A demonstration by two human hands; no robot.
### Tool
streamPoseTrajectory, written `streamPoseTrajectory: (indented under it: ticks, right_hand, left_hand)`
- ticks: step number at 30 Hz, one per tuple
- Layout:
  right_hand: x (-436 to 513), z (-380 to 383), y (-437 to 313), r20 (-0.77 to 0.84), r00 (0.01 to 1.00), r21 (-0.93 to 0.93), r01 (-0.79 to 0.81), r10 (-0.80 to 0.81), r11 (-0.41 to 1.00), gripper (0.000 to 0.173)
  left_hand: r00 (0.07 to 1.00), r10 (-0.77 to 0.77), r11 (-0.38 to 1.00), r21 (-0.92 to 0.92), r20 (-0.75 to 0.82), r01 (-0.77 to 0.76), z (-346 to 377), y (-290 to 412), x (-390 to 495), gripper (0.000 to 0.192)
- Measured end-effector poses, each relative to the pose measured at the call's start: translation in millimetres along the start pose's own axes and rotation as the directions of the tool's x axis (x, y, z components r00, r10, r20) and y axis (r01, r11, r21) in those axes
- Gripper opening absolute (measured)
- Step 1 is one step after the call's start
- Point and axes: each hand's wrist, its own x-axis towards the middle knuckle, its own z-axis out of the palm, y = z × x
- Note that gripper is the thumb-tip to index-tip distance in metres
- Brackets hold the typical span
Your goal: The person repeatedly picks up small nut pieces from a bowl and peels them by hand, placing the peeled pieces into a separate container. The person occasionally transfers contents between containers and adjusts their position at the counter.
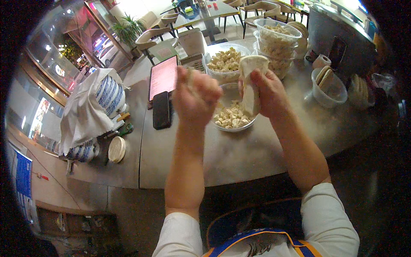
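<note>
My right hand (271, 93) grips a pale flatbread (252, 93), held upright and bent over the near bowl. Blurred by motion, my left hand (196, 96) is raised to the left of that bowl, its fingers curled. Whether a small scrap is inside those fingers I cannot tell. Below the hands, a clear plastic bowl (233, 129) stands on the metal counter, holding torn bread pieces (232, 118). Behind it, a larger clear bowl (210, 73) has more torn pieces (224, 61) heaped in it.
Stacked clear bowls (278, 35) of bread pieces stand at the back. Rightward, a plastic tub (329, 96) holds flatbreads. Left of my hands lie a dark phone (161, 110) and a tablet (163, 77). Further left are cloth-covered blue-and-white bowls (110, 94) and round flatbreads (117, 149).
</note>
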Motion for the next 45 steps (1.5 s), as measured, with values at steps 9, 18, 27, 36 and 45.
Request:
streamPoseTrajectory:
  ticks: [9,18,27,36,45]
  right_hand:
    - [7.9,16.8,14.3,-0.062,0.97,-0.783,0.099,-0.235,0.614,0.044]
    - [8.5,17.0,3.6,-0.047,0.985,-0.503,0.121,-0.167,0.856,0.025]
    - [3.5,19.5,3.1,0.086,0.945,-0.722,0.278,-0.316,0.634,0.015]
    - [1.1,26.1,-0.6,0.014,0.925,-0.938,0.144,-0.38,0.315,0.015]
    - [3.6,29.1,1.0,-0.061,0.997,-0.443,0.013,-0.045,0.896,0.014]
  left_hand:
    - [0.977,0.103,0.608,0.789,-0.189,0.088,-7.5,-10.0,-0.1,0.032]
    - [0.996,0.072,0.466,0.884,-0.054,0.014,-1.3,-18.0,0.8,0.017]
    - [0.995,0.012,0.525,0.848,-0.098,0.077,6.4,-13.7,-3.2,0.017]
    - [0.991,0.106,0.283,0.958,-0.086,0.052,-1.6,-20.0,-2.0,0.017]
    - [0.99,0.043,0.633,0.77,-0.136,0.078,0.6,-21.7,-0.9,0.012]
